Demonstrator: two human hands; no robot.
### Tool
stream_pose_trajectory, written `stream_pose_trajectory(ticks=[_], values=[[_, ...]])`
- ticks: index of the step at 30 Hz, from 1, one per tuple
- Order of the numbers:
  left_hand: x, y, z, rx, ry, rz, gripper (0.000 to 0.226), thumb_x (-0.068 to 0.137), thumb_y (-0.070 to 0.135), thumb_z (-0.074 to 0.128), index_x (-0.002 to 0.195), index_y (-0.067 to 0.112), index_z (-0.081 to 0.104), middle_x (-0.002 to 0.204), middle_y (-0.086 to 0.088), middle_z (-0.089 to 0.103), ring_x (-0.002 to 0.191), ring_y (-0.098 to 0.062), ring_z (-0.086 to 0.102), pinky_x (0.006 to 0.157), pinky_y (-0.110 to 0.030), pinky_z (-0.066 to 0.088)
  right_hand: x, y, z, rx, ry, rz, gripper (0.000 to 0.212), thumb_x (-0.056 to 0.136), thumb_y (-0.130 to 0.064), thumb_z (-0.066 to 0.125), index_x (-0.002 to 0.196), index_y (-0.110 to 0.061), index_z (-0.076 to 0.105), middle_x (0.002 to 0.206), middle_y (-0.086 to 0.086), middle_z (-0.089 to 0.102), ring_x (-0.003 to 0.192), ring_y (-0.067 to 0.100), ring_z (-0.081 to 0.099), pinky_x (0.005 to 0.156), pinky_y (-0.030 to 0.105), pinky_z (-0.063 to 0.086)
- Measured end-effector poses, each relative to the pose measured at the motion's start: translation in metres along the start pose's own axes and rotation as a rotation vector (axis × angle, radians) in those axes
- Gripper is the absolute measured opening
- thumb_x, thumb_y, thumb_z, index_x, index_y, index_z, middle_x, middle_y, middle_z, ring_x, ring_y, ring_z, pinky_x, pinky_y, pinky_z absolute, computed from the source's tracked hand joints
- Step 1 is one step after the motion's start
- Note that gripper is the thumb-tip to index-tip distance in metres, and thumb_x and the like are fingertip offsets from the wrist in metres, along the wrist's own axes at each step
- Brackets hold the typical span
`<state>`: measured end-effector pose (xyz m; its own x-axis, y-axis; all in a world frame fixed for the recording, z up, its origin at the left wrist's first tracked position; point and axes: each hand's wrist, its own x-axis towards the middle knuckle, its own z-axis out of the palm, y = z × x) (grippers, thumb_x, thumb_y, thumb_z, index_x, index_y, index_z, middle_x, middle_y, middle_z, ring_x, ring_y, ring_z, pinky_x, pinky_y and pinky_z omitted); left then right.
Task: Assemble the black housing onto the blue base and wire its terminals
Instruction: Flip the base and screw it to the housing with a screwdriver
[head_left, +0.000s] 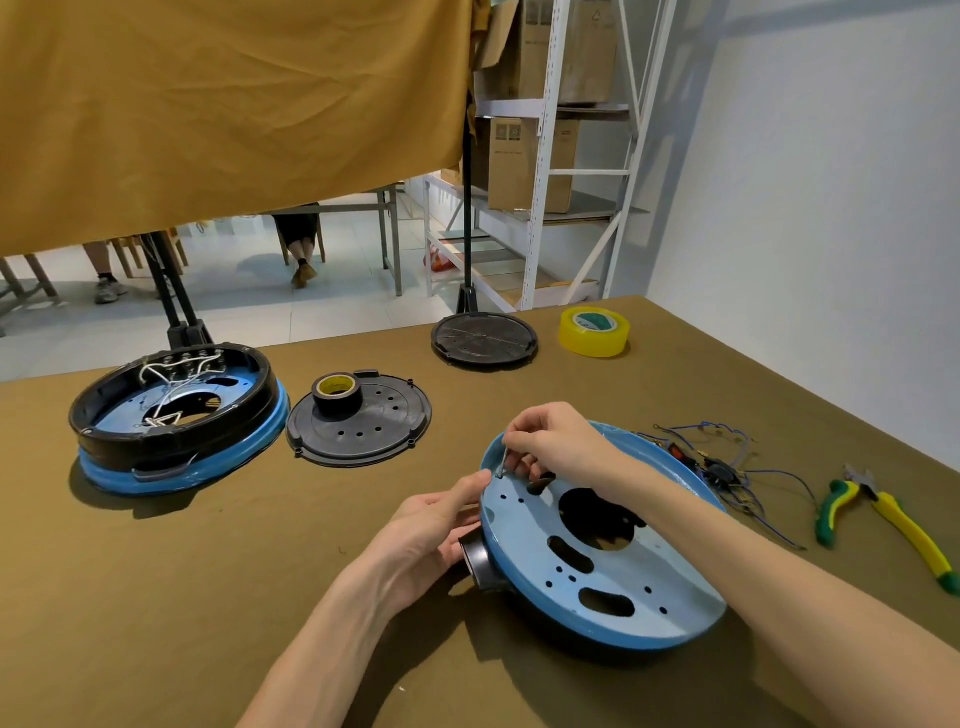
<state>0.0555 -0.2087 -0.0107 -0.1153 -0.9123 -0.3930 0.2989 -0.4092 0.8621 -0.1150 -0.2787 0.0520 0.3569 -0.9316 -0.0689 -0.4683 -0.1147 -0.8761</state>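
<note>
**Bench inspection: blue base in hand, screw at rim hole**

The table (156, 597), covered in olive-brown cloth, carries all the parts. A mustard curtain (234, 104) hangs beyond its far edge, with shelving (545, 156) holding cartons to the right of it.

The blue base (613, 551) lies near the front right of the table, tilted, with its perforated flat face upward and a black housing (480, 564) showing beneath its left edge. Cutouts and small holes are visible across the face.

At far left sits a second unit (176, 415): a black ring seated on a blue base, with white wiring inside. Just right of it lies a black lid (363, 426) with a roll of black tape (336, 395) standing on it. A second black disc (484, 338) lies near the far edge, with a yellow tape roll (594, 331) beside it.

The left hand (431, 530) holds the base at its left rim, thumb on the upper edge and fingers curled below against the housing. The right hand (550, 441) is over the far-left part of the face, thumb and forefinger pinching a small screw (501, 465) upright, its tip at a hole near the rim; the other fingers are curled.

A wire harness (727, 467) of blue leads lies just beyond the base's right edge. Pliers (883, 514) with yellow-green handles lie further right, apart from it.
</note>
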Motion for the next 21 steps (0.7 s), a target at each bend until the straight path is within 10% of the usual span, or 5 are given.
stream_pose_trajectory(ticks=[13,21], values=[[-0.005,-0.003,-0.002,-0.035,0.052,0.01,0.08,0.052,0.044,0.092,0.116,0.001,0.068,0.101,-0.013,0.079,0.09,-0.02,0.078,0.065,-0.025,0.061,-0.011,0.018,0.004,-0.479,0.066,-0.368,0.008,0.101,-0.019,0.058,0.097,-0.015,0.064,0.076,-0.006,0.068,0.067,0.01,0.063,0.061,0.026,0.051],[-0.008,-0.001,0.006,0.021,0.019,0.043,0.039,0.088,0.024,0.077,0.125,0.011,0.071,0.111,-0.01,0.078,0.109,-0.025,0.072,0.099,-0.037,0.054,-0.007,0.015,0.003,-0.391,0.075,-0.444,0.005,0.092,-0.015,0.069,0.091,-0.012,0.071,0.075,-0.008,0.07,0.069,0.007,0.066,0.062,0.021,0.055]])
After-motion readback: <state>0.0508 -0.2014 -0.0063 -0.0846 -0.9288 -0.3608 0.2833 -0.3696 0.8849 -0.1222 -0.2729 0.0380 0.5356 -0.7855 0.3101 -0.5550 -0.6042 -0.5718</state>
